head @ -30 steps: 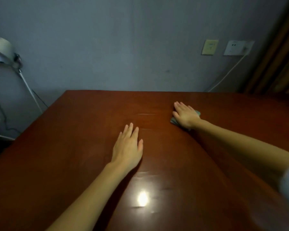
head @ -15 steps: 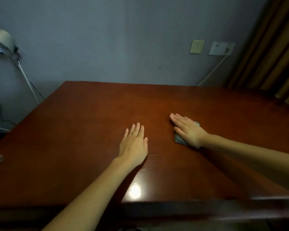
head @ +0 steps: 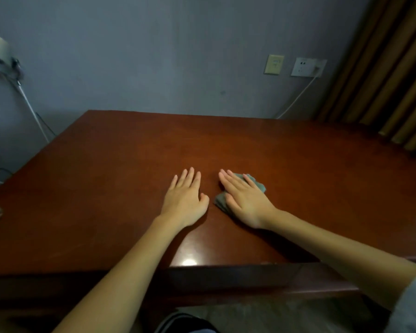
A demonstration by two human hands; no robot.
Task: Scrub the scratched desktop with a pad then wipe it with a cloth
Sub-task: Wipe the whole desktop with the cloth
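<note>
Right hand flat, fingers spread, pressing grey-green pad onto desktop, pad poking out beyond fingertips and beside thumb, likely for scrubbing pressure; left hand empty, fingers together, palm down alongside, probably bracing.

My desk is a broad reddish-brown wooden top, glossy, with a bright glint of light near its front edge. My left hand lies flat on it, palm down, fingers spread forward. Just beside it, my right hand presses flat on a grey-green pad, which sits directly on the wood, its edges poking out around my fingers.
</note>
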